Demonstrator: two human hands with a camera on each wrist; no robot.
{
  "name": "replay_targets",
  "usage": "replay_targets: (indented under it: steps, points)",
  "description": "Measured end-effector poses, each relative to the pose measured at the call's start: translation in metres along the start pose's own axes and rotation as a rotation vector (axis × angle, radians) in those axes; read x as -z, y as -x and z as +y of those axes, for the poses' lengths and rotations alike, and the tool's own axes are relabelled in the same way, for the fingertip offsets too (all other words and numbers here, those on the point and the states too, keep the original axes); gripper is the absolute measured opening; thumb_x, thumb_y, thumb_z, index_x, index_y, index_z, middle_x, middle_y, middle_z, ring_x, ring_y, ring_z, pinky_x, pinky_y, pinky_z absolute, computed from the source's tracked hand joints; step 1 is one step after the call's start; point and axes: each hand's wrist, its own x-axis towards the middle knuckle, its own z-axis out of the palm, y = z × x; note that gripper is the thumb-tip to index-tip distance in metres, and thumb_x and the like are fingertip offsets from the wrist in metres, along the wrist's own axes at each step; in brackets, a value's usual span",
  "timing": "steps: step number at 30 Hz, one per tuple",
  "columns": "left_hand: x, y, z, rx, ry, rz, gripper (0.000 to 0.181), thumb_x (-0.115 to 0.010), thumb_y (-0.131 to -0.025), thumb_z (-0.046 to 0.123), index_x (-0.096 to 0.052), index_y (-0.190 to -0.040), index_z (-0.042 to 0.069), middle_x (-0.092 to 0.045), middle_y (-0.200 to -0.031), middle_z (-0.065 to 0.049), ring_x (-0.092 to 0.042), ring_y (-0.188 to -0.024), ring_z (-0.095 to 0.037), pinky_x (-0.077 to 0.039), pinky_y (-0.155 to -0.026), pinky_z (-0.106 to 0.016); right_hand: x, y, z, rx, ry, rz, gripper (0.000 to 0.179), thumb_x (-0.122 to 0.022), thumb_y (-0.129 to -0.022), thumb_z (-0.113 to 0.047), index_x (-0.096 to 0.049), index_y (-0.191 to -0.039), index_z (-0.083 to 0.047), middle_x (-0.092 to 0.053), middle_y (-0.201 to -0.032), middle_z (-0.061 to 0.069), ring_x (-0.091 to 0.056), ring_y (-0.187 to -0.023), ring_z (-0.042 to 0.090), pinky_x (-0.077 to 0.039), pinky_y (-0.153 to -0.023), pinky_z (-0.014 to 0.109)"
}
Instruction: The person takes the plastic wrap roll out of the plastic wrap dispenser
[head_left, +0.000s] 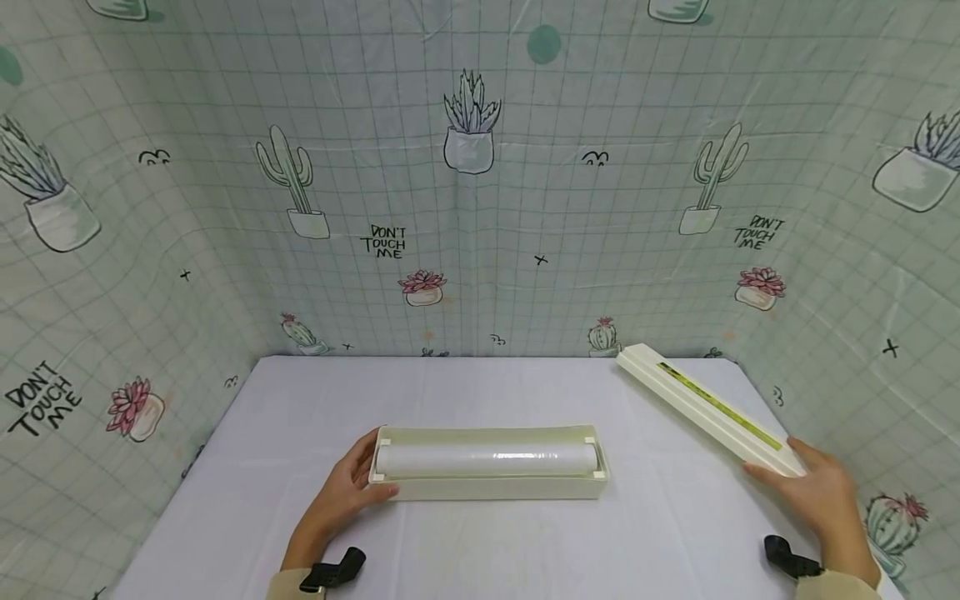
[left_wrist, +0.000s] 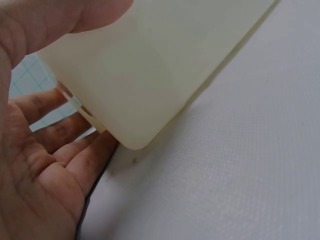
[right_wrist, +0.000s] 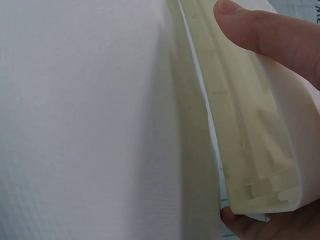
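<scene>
A long cream cling film dispenser box (head_left: pixel 495 490) lies lengthwise on the table, its top side uncovered. Inside it is a shiny white roll of cling film (head_left: pixel 487 458). My left hand (head_left: pixel 341 490) holds the box's left end, thumb on the front wall and fingers round the end; the left wrist view shows the box's smooth front wall (left_wrist: pixel 145 75). At the right, my right hand (head_left: pixel 825 492) grips the near end of the long cream lid (head_left: pixel 697 406), which bears a yellow-green strip. Its hollow inner side (right_wrist: pixel 245 110) shows in the right wrist view, with thumb and fingers on opposite sides.
A white cloth covers the table (head_left: pixel 525 550). Grid-patterned curtains (head_left: pixel 480 208) with cactus drawings enclose the back and both sides. The lid slants toward the table's back right, its far end near the back curtain. Black straps sit on both wrists.
</scene>
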Motion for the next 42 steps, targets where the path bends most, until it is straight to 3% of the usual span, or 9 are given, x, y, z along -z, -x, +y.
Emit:
replay_targets:
  steps: [3,11,19,24,31,38,42]
  points:
    - [0.0,0.0,0.0,0.004,-0.003,0.0,0.095,-0.083,-0.084,0.007,-0.028,-0.161,0.005,-0.035,-0.163,-0.021,-0.038,-0.148,-0.02,-0.042,-0.104,-0.01,-0.001,0.001,0.001,-0.001,0.004,0.009,0.103,-0.08,-0.085,-0.048,-0.032,-0.151,0.015,-0.033,-0.145,0.05,-0.034,-0.131,0.066,-0.032,-0.106,0.074]
    - [0.0,0.0,-0.002,-0.003,-0.001,-0.004,0.094,-0.082,-0.084,0.007,-0.028,-0.161,0.006,-0.034,-0.164,-0.02,-0.044,-0.136,0.007,-0.042,-0.105,-0.009,-0.006,0.0,0.004,0.002,0.006,0.043,0.1,-0.082,-0.084,-0.046,-0.036,-0.15,0.014,-0.036,-0.144,0.049,-0.036,-0.13,0.065,-0.033,-0.106,0.073]
    - [0.0,-0.002,-0.003,-0.046,0.014,-0.021,0.093,-0.081,-0.085,0.006,-0.028,-0.161,0.003,-0.033,-0.164,-0.023,-0.044,-0.132,0.013,-0.04,-0.106,-0.009,-0.007,-0.001,0.007,0.033,0.032,0.023,0.099,-0.079,-0.087,-0.046,-0.033,-0.151,0.015,-0.033,-0.145,0.049,-0.033,-0.131,0.066,-0.031,-0.106,0.074]
    - [0.001,0.0,-0.004,-0.033,0.013,-0.026,0.094,-0.081,-0.085,0.006,-0.027,-0.161,0.005,-0.032,-0.164,-0.022,-0.043,-0.134,0.011,-0.04,-0.106,-0.009,-0.007,-0.001,0.007,0.086,0.071,0.0,0.094,-0.076,-0.088,-0.044,-0.036,-0.148,0.017,-0.035,-0.142,0.05,-0.036,-0.126,0.066,-0.033,-0.103,0.074]
    - [0.003,0.001,-0.004,-0.025,-0.001,-0.02,0.093,-0.082,-0.086,0.008,-0.027,-0.161,0.006,-0.031,-0.166,-0.019,-0.04,-0.144,-0.004,-0.04,-0.107,-0.009,-0.01,-0.001,0.004,0.087,0.114,-0.021,0.098,-0.083,-0.081,-0.041,-0.037,-0.147,0.016,-0.038,-0.139,0.048,-0.036,-0.125,0.064,-0.032,-0.101,0.073]
    - [0.003,-0.001,-0.005,-0.03,0.01,-0.021,0.094,-0.082,-0.085,0.006,-0.027,-0.161,0.005,-0.032,-0.165,-0.02,-0.043,-0.136,0.008,-0.04,-0.106,-0.009,-0.014,-0.002,0.005,0.093,0.141,-0.007,0.1,-0.084,-0.079,-0.045,-0.038,-0.146,0.013,-0.039,-0.135,0.048,-0.038,-0.12,0.062,-0.029,-0.095,0.07]
    - [0.003,0.0,-0.004,-0.021,0.008,-0.017,0.095,-0.082,-0.085,0.006,-0.026,-0.161,0.004,-0.032,-0.165,-0.021,-0.041,-0.146,-0.011,-0.04,-0.106,-0.009,-0.015,-0.003,0.005,0.092,0.149,-0.043,0.101,-0.082,-0.081,-0.048,-0.034,-0.146,0.012,-0.035,-0.134,0.05,-0.034,-0.119,0.064,-0.026,-0.093,0.071]
